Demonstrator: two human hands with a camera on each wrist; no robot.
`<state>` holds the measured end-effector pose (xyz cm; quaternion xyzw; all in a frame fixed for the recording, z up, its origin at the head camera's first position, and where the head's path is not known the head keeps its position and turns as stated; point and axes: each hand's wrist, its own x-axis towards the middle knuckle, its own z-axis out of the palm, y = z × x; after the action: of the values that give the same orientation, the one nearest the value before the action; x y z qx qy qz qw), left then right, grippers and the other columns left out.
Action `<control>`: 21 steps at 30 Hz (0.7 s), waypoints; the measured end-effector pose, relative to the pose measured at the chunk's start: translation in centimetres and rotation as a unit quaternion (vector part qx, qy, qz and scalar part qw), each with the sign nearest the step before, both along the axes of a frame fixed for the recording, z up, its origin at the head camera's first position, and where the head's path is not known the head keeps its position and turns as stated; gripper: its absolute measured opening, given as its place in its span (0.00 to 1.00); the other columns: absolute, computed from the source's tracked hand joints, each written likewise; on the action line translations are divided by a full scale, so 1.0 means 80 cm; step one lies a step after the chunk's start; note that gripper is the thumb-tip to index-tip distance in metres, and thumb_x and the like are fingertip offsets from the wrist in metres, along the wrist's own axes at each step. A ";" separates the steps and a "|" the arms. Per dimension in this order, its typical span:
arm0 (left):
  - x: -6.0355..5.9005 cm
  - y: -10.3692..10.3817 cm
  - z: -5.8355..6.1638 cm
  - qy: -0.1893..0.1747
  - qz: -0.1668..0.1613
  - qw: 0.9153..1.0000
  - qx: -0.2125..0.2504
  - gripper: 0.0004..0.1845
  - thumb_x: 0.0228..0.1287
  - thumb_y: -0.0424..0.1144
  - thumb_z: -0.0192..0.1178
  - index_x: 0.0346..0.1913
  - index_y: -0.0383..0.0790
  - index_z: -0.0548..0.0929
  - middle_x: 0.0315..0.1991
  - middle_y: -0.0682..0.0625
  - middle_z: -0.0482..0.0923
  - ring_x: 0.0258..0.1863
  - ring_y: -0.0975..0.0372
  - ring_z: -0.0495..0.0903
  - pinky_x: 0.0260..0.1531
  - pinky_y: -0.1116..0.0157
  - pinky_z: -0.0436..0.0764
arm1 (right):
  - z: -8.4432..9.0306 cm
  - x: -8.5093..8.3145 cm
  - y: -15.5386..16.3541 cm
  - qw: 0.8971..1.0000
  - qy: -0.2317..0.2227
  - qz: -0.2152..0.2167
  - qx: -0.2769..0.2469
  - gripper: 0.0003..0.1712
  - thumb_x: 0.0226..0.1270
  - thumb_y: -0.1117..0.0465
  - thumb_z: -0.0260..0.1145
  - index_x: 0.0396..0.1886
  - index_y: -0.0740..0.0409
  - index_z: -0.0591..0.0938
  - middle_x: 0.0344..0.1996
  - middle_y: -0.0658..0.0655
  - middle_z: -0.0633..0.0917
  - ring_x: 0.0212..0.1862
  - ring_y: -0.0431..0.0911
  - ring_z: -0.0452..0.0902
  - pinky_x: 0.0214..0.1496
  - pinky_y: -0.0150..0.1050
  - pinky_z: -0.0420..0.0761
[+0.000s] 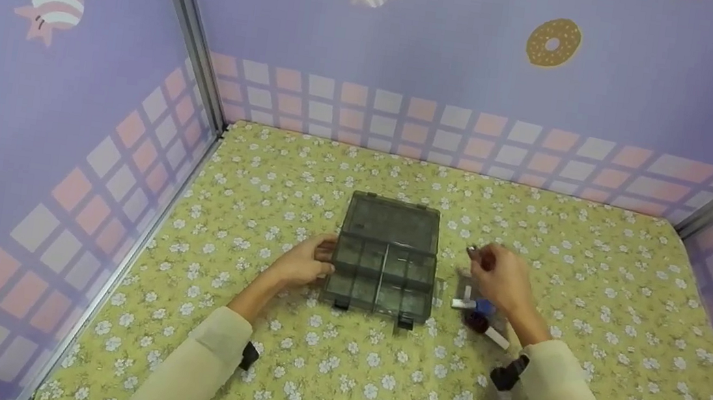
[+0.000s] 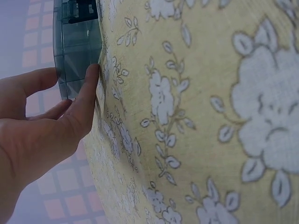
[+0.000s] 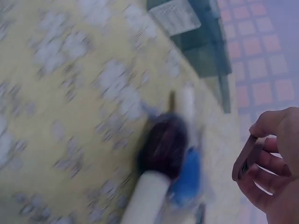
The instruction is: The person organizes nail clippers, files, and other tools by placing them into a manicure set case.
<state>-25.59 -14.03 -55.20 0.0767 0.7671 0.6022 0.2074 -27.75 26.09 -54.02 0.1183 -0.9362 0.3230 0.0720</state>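
A grey see-through divided plastic box sits on the flowered cloth, its lid folded back. My left hand holds the box's left side, with digits against its wall in the left wrist view. Right of the box, my right hand is raised over the cloth. It pinches a small, flat, dark brown piece with a rounded end and a dark slot between thumb and fingers; its exact kind is unclear. Below that hand lie a dark red rounded thing on a white cylinder and a blue piece, both blurred.
A white stick-like piece lies beside the blue piece. The box carries a white label on its right side. A yellow flowered cloth covers the table, and patterned walls enclose the back and sides.
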 end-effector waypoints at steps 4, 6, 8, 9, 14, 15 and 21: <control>0.001 0.000 -0.001 -0.010 0.002 1.000 0.014 0.36 0.77 0.22 0.53 0.83 0.31 0.55 0.78 0.33 0.63 0.74 0.43 0.69 0.65 0.46 0.77 | 0.019 -0.007 -0.038 0.998 -0.003 0.065 -0.019 0.10 0.74 0.65 0.71 0.51 0.63 0.88 0.41 0.59 0.89 0.42 0.53 0.86 0.44 0.51 0.86; 0.002 0.000 -0.002 -0.015 0.005 1.000 0.025 0.36 0.77 0.22 0.52 0.84 0.31 0.55 0.78 0.33 0.62 0.74 0.43 0.69 0.65 0.45 0.77 | 0.023 -0.010 -0.060 0.995 -0.010 0.097 -0.029 0.10 0.74 0.65 0.71 0.51 0.62 0.89 0.42 0.58 0.88 0.43 0.52 0.86 0.44 0.49 0.87; 0.003 -0.003 -0.003 -0.018 0.008 0.999 0.030 0.36 0.77 0.22 0.52 0.84 0.32 0.54 0.78 0.33 0.62 0.75 0.43 0.68 0.65 0.46 0.77 | 0.024 -0.013 -0.084 0.992 -0.008 0.121 -0.031 0.09 0.74 0.64 0.72 0.50 0.61 0.90 0.42 0.57 0.88 0.42 0.50 0.86 0.44 0.46 0.87; 0.004 -0.005 -0.003 -0.019 0.008 0.999 0.032 0.36 0.77 0.22 0.52 0.84 0.31 0.54 0.78 0.33 0.62 0.75 0.42 0.68 0.65 0.45 0.77 | 0.024 -0.014 -0.096 0.991 -0.010 0.131 -0.033 0.09 0.74 0.64 0.72 0.50 0.60 0.90 0.42 0.57 0.87 0.42 0.49 0.85 0.44 0.46 0.87; 0.004 -0.007 -0.004 -0.020 0.002 0.999 0.044 0.36 0.78 0.23 0.52 0.84 0.31 0.54 0.78 0.33 0.62 0.75 0.42 0.68 0.66 0.45 0.75 | 0.012 -0.017 -0.145 0.987 -0.003 0.157 -0.024 0.08 0.74 0.63 0.73 0.48 0.58 0.90 0.40 0.54 0.85 0.39 0.45 0.82 0.41 0.43 0.85; 0.005 -0.006 -0.004 -0.019 0.003 0.999 0.045 0.36 0.78 0.23 0.52 0.83 0.31 0.54 0.78 0.32 0.62 0.75 0.42 0.68 0.66 0.45 0.76 | 0.009 -0.016 -0.154 0.987 -0.003 0.161 -0.023 0.08 0.74 0.63 0.73 0.48 0.58 0.90 0.39 0.54 0.85 0.38 0.45 0.81 0.41 0.43 0.84; 0.005 -0.002 -0.001 -0.027 0.010 0.999 0.039 0.35 0.77 0.23 0.53 0.83 0.31 0.57 0.77 0.32 0.64 0.74 0.43 0.69 0.65 0.45 0.77 | -0.007 -0.016 -0.198 0.985 0.004 0.171 -0.010 0.06 0.75 0.61 0.72 0.47 0.57 0.90 0.38 0.53 0.83 0.36 0.44 0.79 0.39 0.42 0.82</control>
<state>-25.22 -14.21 -55.27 0.0606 0.7381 0.6353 0.2189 -29.01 10.27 -54.61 0.2776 -0.8984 0.3397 0.0209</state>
